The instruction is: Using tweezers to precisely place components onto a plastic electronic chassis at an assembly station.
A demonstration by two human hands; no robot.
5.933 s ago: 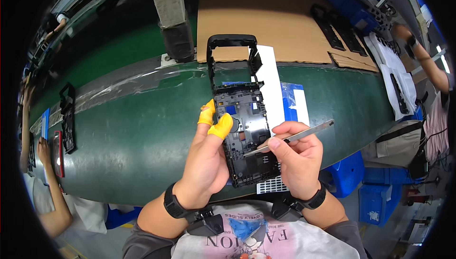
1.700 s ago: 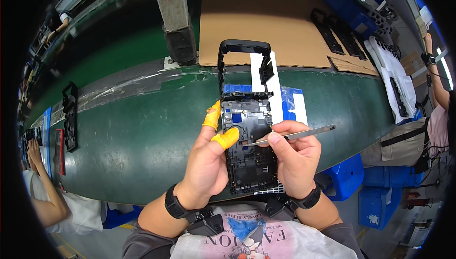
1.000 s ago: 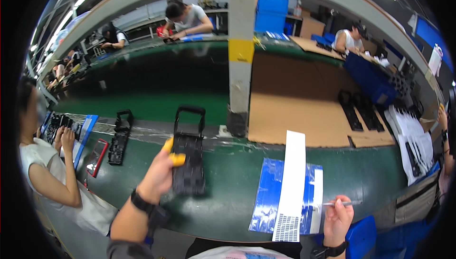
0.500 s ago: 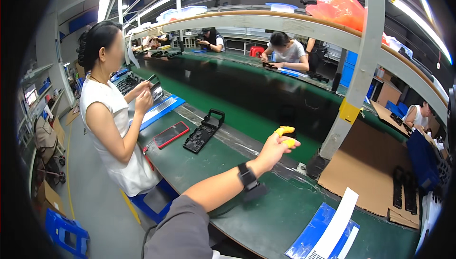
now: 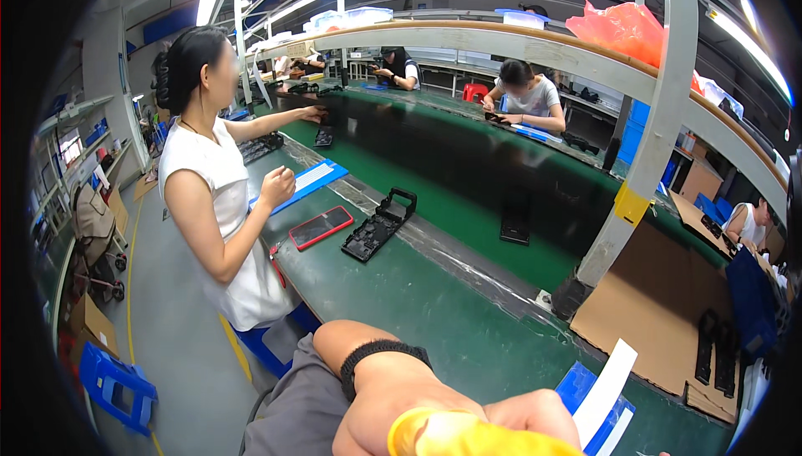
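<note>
The left hand (image 5: 439, 402), with yellow finger covers (image 5: 480, 439), was near the bottom edge, and I could not tell whether its fingers held anything, while the right hand was out of view. The black plastic housing (image 5: 368, 237) lay on the green worktable (image 5: 493, 356) beside the red-edged phone (image 5: 321, 228), and a similar dark housing (image 5: 515, 229) lay on the green strip (image 5: 468, 243) beyond. Such a housing seemed light, stiff and slightly slippery, with fragile small clips, so its long side walls looked the safest grip.
</note>
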